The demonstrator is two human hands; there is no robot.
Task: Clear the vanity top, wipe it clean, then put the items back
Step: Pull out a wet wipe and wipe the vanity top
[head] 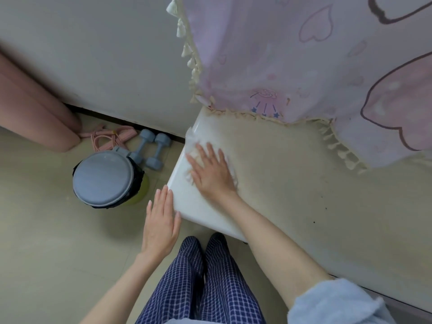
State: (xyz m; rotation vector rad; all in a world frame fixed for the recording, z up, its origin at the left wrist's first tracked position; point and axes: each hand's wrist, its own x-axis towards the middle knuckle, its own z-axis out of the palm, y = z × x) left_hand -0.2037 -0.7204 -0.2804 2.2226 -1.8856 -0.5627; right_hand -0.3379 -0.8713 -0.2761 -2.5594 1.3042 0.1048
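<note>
1. Beige floor (46, 230) fills the left of the view, below a pale wall. We note a pink curtain (35, 108) at far left, a pink skipping rope (105, 136) by the skirting, two blue-grey dumbbells (152, 146) beside it, and a lidded bin (102, 178) standing just left of the vanity's corner.

2. The left hand (161, 225) is held flat with straight fingers close together. It holds nothing. Its fingertips lie at the white left edge of the surface (292, 183); whether they touch that edge we cannot tell.

3. The right hand (212, 171) is spread flat, palm down, pressing a thin pale wipe (191, 148) against the surface near its left end. The wipe is blurred and shows only around the fingers.

4. The surface runs away to the right, its long axis stretching from the corner under the hands toward the right of the frame. Small dark specks remain on the far stretch.

5. A pink fringed cloth (304, 66) hangs over the back of the surface at right.

6. Judgement: no items stand on the visible top, so clearing appears done and wiping is in hand. The unwiped run lies to the right of both hands. The right hand is nearer and already bears the wipe, so the coming stroke would travel rightward along the long axis.
</note>
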